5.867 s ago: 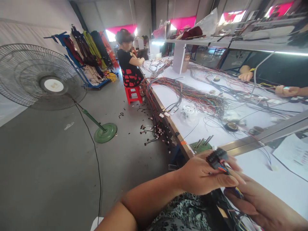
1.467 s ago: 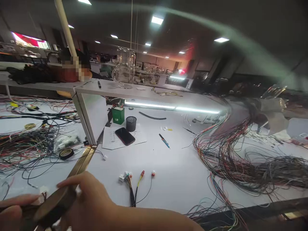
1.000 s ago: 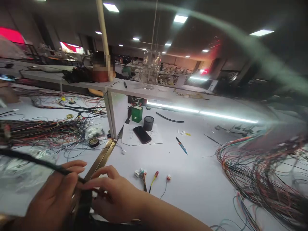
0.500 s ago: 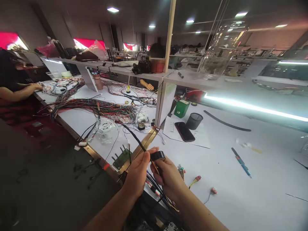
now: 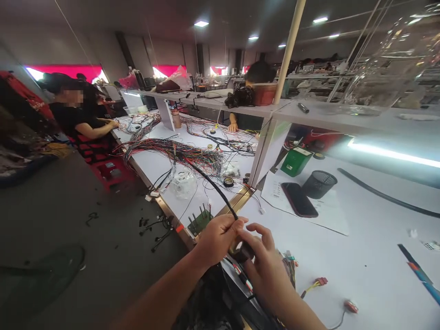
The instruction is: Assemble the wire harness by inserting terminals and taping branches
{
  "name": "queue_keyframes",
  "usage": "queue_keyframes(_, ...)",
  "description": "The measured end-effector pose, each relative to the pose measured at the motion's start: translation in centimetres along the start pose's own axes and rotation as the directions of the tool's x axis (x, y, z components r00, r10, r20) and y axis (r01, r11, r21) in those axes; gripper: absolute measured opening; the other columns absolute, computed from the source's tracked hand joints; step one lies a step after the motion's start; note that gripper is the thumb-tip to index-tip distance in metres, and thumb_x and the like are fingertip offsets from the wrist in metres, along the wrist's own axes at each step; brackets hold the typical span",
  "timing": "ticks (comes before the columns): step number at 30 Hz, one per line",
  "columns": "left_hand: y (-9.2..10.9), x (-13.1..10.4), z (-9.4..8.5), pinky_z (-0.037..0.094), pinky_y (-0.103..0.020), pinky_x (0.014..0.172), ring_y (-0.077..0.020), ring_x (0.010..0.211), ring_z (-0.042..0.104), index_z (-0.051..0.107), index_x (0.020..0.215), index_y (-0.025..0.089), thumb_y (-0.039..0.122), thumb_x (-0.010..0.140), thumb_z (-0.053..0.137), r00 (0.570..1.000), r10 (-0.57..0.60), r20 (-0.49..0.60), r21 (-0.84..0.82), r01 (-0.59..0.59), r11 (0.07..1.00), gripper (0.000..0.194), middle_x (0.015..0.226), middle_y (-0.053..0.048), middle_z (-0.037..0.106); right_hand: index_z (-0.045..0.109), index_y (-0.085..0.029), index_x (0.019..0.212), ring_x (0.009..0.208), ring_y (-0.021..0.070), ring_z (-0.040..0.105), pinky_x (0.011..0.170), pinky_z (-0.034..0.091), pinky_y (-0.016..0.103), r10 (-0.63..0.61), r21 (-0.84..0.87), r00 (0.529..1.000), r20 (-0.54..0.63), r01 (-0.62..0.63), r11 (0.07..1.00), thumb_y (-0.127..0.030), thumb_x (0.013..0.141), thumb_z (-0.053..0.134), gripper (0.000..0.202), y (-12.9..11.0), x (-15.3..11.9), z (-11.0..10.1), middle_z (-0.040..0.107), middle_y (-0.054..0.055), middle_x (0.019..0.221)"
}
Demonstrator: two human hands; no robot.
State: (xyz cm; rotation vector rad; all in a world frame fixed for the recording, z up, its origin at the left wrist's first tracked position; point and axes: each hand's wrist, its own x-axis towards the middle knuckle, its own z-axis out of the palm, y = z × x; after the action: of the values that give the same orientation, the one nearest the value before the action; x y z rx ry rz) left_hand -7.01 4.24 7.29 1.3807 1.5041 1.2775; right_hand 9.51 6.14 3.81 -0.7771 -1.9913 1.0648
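Note:
A black taped cable bundle (image 5: 215, 185) runs from the pile of wires down to my hands. My left hand (image 5: 217, 236) is closed round the bundle, thumb and forefinger pinching it near its lower end. Just beside it, my right hand (image 5: 268, 261) holds a black tape roll (image 5: 241, 251) below the bundle, with its forefinger raised and bent. The two hands meet at the fingertips. Under them, more wires with red and white connectors (image 5: 242, 277) hang over the table's front edge, partly hidden by my right hand.
A green pin board (image 5: 200, 222) stands left of my hands. Beyond are a phone (image 5: 299, 200), a black mesh cup (image 5: 319, 184), a green box (image 5: 296, 161) and a shelf post (image 5: 266, 146). A seated person (image 5: 74, 110) works at far left.
The view has swung left, so the table things appear further right. The tape roll has dropped from above my right hand to below the bundle, and my right fingers have spread somewhat.

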Motion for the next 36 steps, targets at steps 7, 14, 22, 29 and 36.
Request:
queue_keyframes(7, -0.6, -0.9, 0.3, 0.047, -0.031, 0.071, -0.0177, 0.070, 0.058, 0.073, 0.096, 0.018, 0.046, 0.092, 0.048, 1.000, -0.004, -0.008, -0.094, 0.003, 0.996, 0.037, 0.069, -0.004, 0.061, 0.056, -0.024, 0.104, 0.038, 0.0075, 0.032, 0.037, 0.025, 0.019, 0.570, 0.489, 0.820, 0.046, -0.516, 0.703, -0.030, 0.088, 0.049, 0.019, 0.9, 0.7, 0.4, 0.038, -0.007, 0.052)
queue_keyframes(14, -0.3, 0.1, 0.0, 0.049, -0.032, 0.079, -0.0184, 0.083, 0.060, 0.069, 0.091, 0.015, 0.044, 0.095, 0.041, 0.955, 0.272, 0.118, -0.063, -0.266, 0.962, 0.040, 0.086, -0.009, 0.063, 0.048, -0.027, 0.120, 0.040, 0.0033, 0.038, 0.035, 0.022, 0.016, 0.529, 0.594, 0.692, 0.491, -0.711, 0.378, -0.037, 0.083, 0.061, 0.040, 0.2, 0.5, -1.0, 0.052, -0.004, 0.076)
queue_keyframes(22, -0.5, -0.5, 0.8, 0.046, -0.025, 0.062, -0.0111, 0.061, 0.056, 0.065, 0.096, 0.015, 0.040, 0.095, 0.045, 0.996, 0.070, -0.064, -0.085, -0.075, 0.994, 0.032, 0.084, -0.005, 0.067, 0.065, -0.028, 0.102, 0.078, 0.0156, 0.058, 0.073, 0.049, 0.033, 0.011, 0.048, 1.000, -0.019, -0.010, 0.999, -0.016, 0.079, 0.053, 0.029, 0.5, -1.1, 0.0, 0.053, 0.008, 0.121)
queue_keyframes(29, -1.8, -0.5, 2.3, 0.047, -0.031, 0.076, -0.0162, 0.074, 0.057, 0.067, 0.094, 0.013, 0.046, 0.094, 0.045, 1.000, 0.019, -0.022, -0.444, -0.027, 0.896, 0.040, 0.071, -0.006, 0.065, 0.052, -0.021, 0.092, 0.032, 0.0007, 0.023, 0.032, 0.008, 0.017, 0.599, 0.596, 0.667, 0.444, -0.719, 0.358, -0.030, 0.076, 0.060, 0.020, 1.6, 0.0, 0.1, 0.050, -0.007, 0.062)
queue_keyframes(36, -2.2, -1.6, 2.5, 0.050, -0.034, 0.080, -0.0206, 0.086, 0.062, 0.070, 0.106, 0.016, 0.049, 0.092, 0.046, 0.965, 0.056, 0.255, -0.248, 0.009, 0.969, 0.043, 0.109, -0.012, 0.066, 0.053, -0.021, 0.092, 0.034, -0.0019, 0.021, 0.032, 0.004, 0.015, 0.584, 0.551, 0.590, 0.558, -0.789, 0.272, -0.035, 0.079, 0.061, 0.021, 1.8, 0.4, -0.7, 0.052, -0.005, 0.071)
